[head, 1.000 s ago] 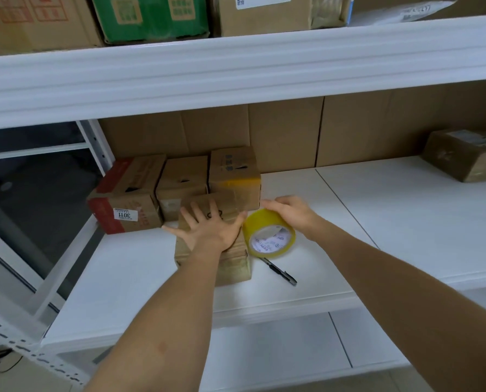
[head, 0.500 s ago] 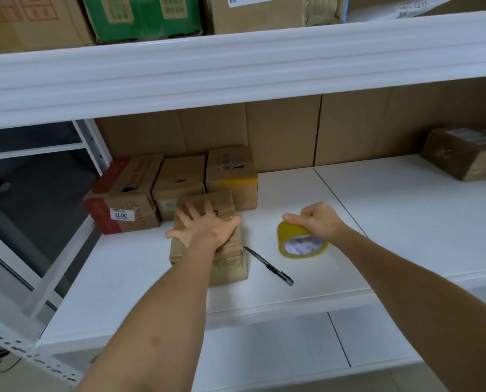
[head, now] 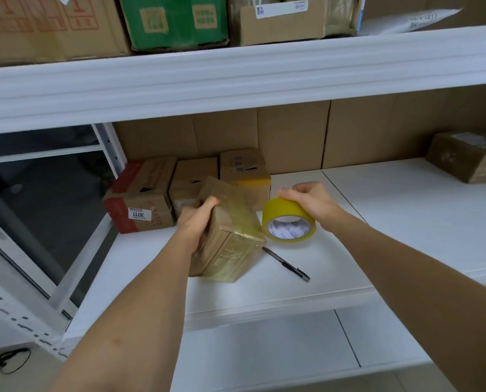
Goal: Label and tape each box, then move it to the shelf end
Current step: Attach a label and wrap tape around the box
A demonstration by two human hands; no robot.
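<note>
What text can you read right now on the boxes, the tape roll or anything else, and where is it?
"3011": white sticker on the red-and-brown box, printed digits; seen upside down, so the reading is uncertain.
Tape roll core: print too small to read.
Green box on the upper shelf: panels blurred.
White label on the upper brown box: unreadable.
Right-hand box label: unreadable.

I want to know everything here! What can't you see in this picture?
- Head view: the left hand hides that side of the taped box.
- Pen: its top end is tucked under the box.
- Tape roll: core print too small to read.
- Top-shelf boxes: cut off by the edge.
</note>
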